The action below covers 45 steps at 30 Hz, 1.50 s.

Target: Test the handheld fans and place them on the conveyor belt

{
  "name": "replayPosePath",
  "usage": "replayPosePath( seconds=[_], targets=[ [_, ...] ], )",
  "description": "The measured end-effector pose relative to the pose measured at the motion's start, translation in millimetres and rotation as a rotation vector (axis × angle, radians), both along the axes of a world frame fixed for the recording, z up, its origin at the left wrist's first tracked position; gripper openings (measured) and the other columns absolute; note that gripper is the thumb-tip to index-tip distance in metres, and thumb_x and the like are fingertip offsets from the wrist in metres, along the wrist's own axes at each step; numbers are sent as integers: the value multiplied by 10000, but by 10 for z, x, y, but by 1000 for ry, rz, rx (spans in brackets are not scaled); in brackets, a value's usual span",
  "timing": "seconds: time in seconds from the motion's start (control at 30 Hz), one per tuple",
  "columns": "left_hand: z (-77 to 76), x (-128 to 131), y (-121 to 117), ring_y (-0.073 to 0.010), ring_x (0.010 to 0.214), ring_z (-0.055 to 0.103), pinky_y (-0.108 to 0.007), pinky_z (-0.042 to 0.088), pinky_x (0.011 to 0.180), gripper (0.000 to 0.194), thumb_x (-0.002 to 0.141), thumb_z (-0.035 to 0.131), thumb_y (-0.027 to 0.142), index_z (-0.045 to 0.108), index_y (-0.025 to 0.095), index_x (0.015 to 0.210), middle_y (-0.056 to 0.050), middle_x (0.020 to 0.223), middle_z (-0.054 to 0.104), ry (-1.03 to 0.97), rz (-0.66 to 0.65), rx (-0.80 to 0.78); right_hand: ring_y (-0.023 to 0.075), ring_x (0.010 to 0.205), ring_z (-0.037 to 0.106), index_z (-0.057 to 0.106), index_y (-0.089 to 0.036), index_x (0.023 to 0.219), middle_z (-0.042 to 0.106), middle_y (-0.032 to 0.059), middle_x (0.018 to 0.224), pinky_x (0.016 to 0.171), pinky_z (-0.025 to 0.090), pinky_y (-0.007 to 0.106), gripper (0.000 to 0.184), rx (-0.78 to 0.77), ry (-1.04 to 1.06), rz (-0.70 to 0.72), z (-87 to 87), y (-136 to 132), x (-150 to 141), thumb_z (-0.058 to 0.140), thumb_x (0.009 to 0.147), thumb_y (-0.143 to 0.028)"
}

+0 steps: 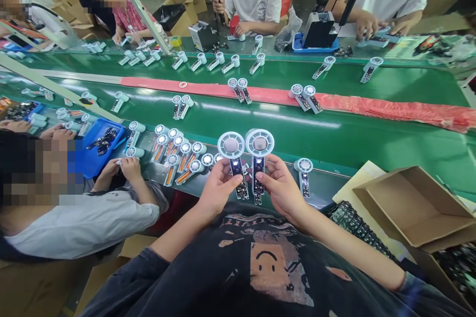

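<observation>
Two light-blue handheld fans are held up side by side in front of my chest, their handles uncovered so that dark circuit boards show. My left hand point(222, 183) grips the left handheld fan point(231, 145) by its handle, thumb on the board. The right handheld fan point(260, 143) is in my right hand point(279, 184), thumb likewise across its board. Both round heads point up and stand close together. To the right, another handheld fan point(305, 165) lies on the bench with its board showing. Left of my hands is a cluster of fans point(185, 148), several with orange parts in the handles.
A green conveyor belt point(334, 133) carries more fans, split by a pink strip point(208, 90). An open cardboard box point(412, 203) and stacked circuit boards point(357, 225) are at my right. A co-worker point(85, 220) sits at my left beside a blue tray point(89, 163). Others work across the belt.
</observation>
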State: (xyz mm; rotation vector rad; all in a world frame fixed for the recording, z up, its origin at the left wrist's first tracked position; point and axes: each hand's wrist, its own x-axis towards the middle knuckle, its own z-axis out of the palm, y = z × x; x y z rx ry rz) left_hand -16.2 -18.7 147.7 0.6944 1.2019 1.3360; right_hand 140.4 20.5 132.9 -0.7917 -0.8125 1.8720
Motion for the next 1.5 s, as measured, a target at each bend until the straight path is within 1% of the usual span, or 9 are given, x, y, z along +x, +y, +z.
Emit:
replayPosePath(
  seconds=[0.2, 0.27, 0.4, 0.6, 0.8, 1.0, 1.2, 1.4, 1.5],
  targets=[
    [1, -33, -3, -260, 1144, 665, -426, 538, 992, 539, 678, 870, 325, 561, 215, 1105, -92, 1223, 704, -11, -22, 7, 200, 951, 691, 623, -314, 1145, 729, -1, 1122, 866, 552, 346, 539, 9, 47, 18, 59, 11, 36, 904, 694, -399],
    [3, -33, -12, -255, 1131, 669, -424, 535, 994, 563, 678, 866, 325, 556, 209, 1135, -100, 1242, 696, -3, -27, 3, 207, 991, 684, 628, -312, 1147, 733, 0, 1121, 884, 547, 346, 556, -2, 51, 13, 75, 6, 34, 912, 679, -406],
    [4, -26, -30, -244, 1058, 692, -422, 543, 972, 549, 683, 851, 303, 565, 201, 1140, -96, 1205, 706, 10, -31, -4, 229, 1042, 672, 628, -305, 1145, 732, 10, 1128, 949, 530, 386, 571, -20, 52, 1, 84, -21, 15, 917, 664, -410],
    [-26, -29, -50, -257, 1145, 656, -398, 539, 960, 541, 687, 845, 303, 556, 207, 1135, -97, 1241, 692, 13, -30, -9, 228, 1001, 677, 602, -300, 1154, 729, 14, 1123, 947, 522, 397, 573, -41, 38, 19, 61, -80, 13, 907, 680, -404],
    [-84, -18, -64, -226, 1066, 678, -365, 545, 920, 558, 654, 876, 309, 552, 210, 1098, -77, 1181, 714, -5, -12, 13, 229, 1010, 670, 580, -296, 1150, 725, 16, 1127, 968, 510, 414, 576, -33, 6, -8, 38, -120, 28, 898, 684, -416],
    [-68, -4, -96, -190, 969, 696, -329, 562, 865, 527, 665, 863, 297, 554, 204, 1082, -75, 1164, 722, -13, -23, 0, 226, 996, 680, 572, -298, 1157, 726, 11, 1110, 954, 518, 405, 591, -31, -2, -18, 47, -168, 17, 900, 681, -418],
    [-47, -29, -136, -210, 936, 724, -350, 575, 840, 463, 711, 818, 301, 549, 200, 1074, -90, 1181, 718, 14, -66, 11, 194, 888, 691, 563, -297, 1124, 737, -11, 1031, 895, 542, 374, 575, -16, -39, -54, 33, -210, -15, 909, 673, -388],
    [-58, -93, -201, -253, 1009, 728, -419, 570, 934, 557, 686, 850, 305, 533, 206, 1133, -118, 1254, 698, -34, -77, 52, 214, 1023, 679, 560, -314, 1170, 724, 0, 1127, 994, 515, 402, 623, -5, 3, -44, 84, -286, -63, 918, 668, -406],
    [-88, -144, -225, -259, 1042, 719, -426, 562, 958, 598, 677, 874, 347, 530, 208, 1146, -121, 1259, 699, -36, -98, 63, 217, 1002, 682, 569, -309, 1160, 724, 5, 1120, 989, 522, 410, 631, -13, 4, -58, 107, -337, -104, 928, 651, -410]
  ],
)
